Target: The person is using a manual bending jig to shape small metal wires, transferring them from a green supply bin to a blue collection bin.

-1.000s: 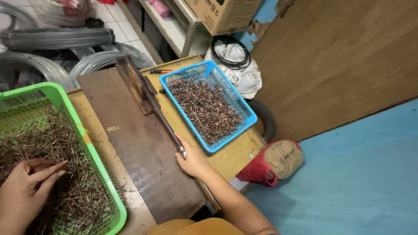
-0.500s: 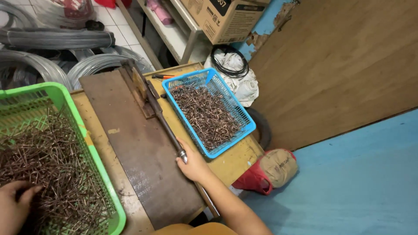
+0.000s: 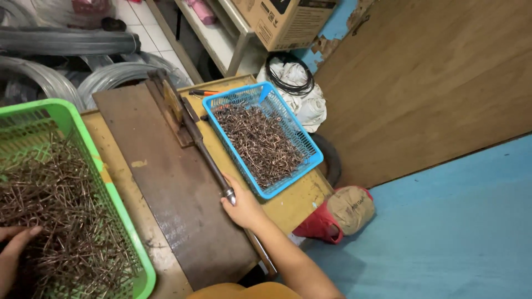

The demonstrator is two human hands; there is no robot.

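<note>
The right hand (image 3: 242, 206) rests at the near end of a long metal lever (image 3: 200, 145), its fingers curled around the lever's tip, close to the front edge of the workbench (image 3: 302, 199). The lever runs from that grip diagonally up and away to a hinged block (image 3: 169, 105) near the back edge of a dark, worn board (image 3: 166, 188) that covers the middle of the bench. The lever lies low along the board's right edge.

The left hand (image 3: 14, 257) is at the lower left corner of the view, inside a green basket (image 3: 119, 210) at the left end of the bench. It lies on a heap of thin brown wire pieces (image 3: 61, 216); only part of the hand shows, with one finger stretched across the pile, and whether it grips any wire cannot be told.

Just right of the lever, on the bench's right side, a blue basket (image 3: 310, 147) holds more bent wire pieces (image 3: 260, 144). Its near corner sits just beside the right hand. A small orange-handled tool (image 3: 200, 92) lies by the back edge, beyond the blue basket.

Off the bench, coils of grey wire (image 3: 111, 75) lie on the floor behind it, a cardboard box (image 3: 280, 22) sits on a shelf, a white cloth bundle (image 3: 302, 97) with a black cable coil lies to the right, and a red and tan sack (image 3: 338, 213) leans below the front right corner.
</note>
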